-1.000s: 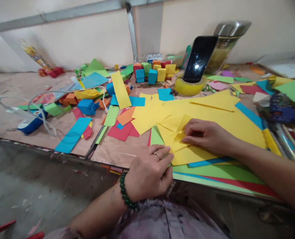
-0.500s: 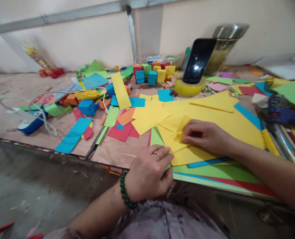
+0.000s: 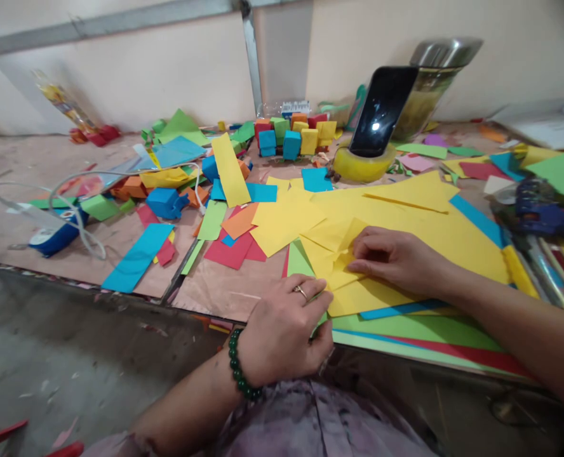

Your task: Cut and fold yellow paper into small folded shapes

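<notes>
Careful Fold at a Crowded Worktop (image 3: 210, 289)

Atop a large yellow sheet (image 3: 453, 247) at the near edge, my right hand (image 3: 387, 257) pinches folded yellow paper (image 3: 322, 257); whether my left hand (image 3: 289, 324), curled beside it, grips anything, I can't tell from here. I'd pin the corner and crease slowly, since the sheet beneath may slide. A bottle (image 3: 425, 105) and phone (image 3: 382, 114) stand toward the far edge; red scraps (image 3: 229, 255) beyond my left hand could snag.

We see a piece of yellow paper (image 3: 322, 256), creased, with one flap raised, lying at a slant over the left part of a larger yellow sheet (image 3: 434, 244), near our table's (image 3: 215, 293) front edge.
</notes>
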{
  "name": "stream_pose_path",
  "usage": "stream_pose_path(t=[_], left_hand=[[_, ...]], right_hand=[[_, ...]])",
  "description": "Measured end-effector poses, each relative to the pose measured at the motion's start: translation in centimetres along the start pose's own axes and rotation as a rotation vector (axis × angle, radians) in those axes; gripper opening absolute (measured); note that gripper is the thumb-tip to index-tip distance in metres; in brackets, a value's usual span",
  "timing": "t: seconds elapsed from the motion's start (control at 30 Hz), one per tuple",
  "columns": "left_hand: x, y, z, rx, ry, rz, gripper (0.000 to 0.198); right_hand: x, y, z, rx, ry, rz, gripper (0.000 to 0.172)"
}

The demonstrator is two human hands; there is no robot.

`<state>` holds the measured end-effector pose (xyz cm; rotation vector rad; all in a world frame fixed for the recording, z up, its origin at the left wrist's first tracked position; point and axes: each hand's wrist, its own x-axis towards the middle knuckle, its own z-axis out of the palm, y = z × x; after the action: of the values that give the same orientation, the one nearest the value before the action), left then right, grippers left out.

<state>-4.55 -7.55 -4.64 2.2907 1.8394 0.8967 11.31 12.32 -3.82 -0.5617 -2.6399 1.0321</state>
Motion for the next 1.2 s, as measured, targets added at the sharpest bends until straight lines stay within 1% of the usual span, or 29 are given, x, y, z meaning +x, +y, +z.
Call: stream_pose_path(t=[0.3,0.4,0.47,0.6,0.8,1.13,1.2], left_hand=[[-0.02,0.05,-0.06,-0.019,-0.009,0.003,0.025],[0.01,0.00,-0.07,-0.028,0.003,-0.009,0.035],[-0.03,-0.04,-0.02,-0.032,0.023,0.002,0.038],[-0.20,-0.07,0.14,-0.027,0.059,0.032,0.030],[-0.32,-0.13,0.24,-0.034,0.063,0.036,0.031],[-0.26,-0.02,-0.13,-0.050,0.049,0.024,0.028],[-0.22,-0.01,-0.12,-0.056,0.041,0.024,0.032]], right_hand=[[-0.02,0.13,0.03,-0.015,-0.017,0.000,0.033],[-0.08,0.20,-0.01,-0.018,-0.026,-0.002,0.032],[-0.10,0.18,-0.04,-0.021,-0.027,-0.003,0.031],[-0.08,0.09,-0.09,-0.032,-0.022,-0.008,0.031],[-0.09,0.15,-0.10,-0.055,-0.013,-0.031,0.028],[-0.16,0.18,-0.13,-0.031,-0.028,-0.014,0.032],[-0.14,0.32,-0.11,-0.036,-0.031,-0.016,0.030]])
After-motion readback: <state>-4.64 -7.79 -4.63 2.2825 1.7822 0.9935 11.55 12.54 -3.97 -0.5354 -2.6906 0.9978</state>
